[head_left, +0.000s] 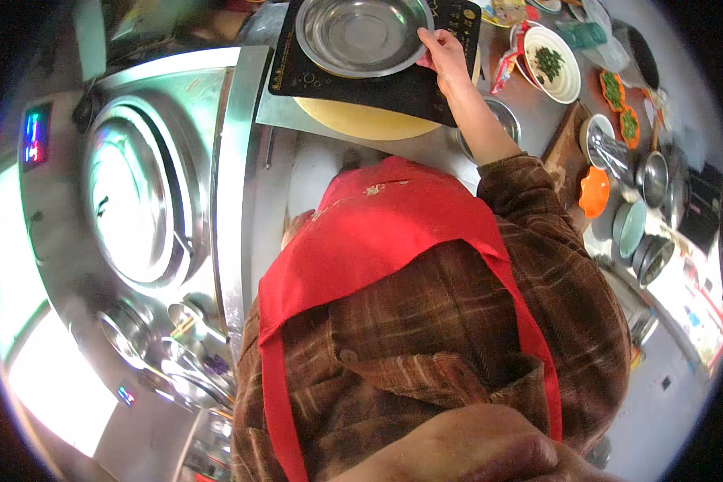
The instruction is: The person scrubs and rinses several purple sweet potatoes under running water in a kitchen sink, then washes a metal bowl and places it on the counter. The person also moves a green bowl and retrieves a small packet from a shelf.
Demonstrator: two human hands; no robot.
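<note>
A shallow stainless steel basin [361, 36] sits on a black glass induction cooktop [361, 87] at the top of the view. Nothing but bare shiny metal shows inside it. My right hand [444, 55] is closed on the basin's right rim, thumb and fingers pinching the edge. Low at my left side, only a bit of my left hand [297, 226] shows beside the red apron [377, 233]. Its fingers are mostly hidden, so whether it holds anything cannot be told. Under the cooktop's front edge lies a round yellow board [361, 119].
To the left stands a steel counter with a large round lidded pot [132, 193] and several ladles and pans. On the right are a white bowl of chopped greens [551, 63], orange dishes [594, 191], a wooden board [566, 145], a green bowl [631, 226] and steel bowls.
</note>
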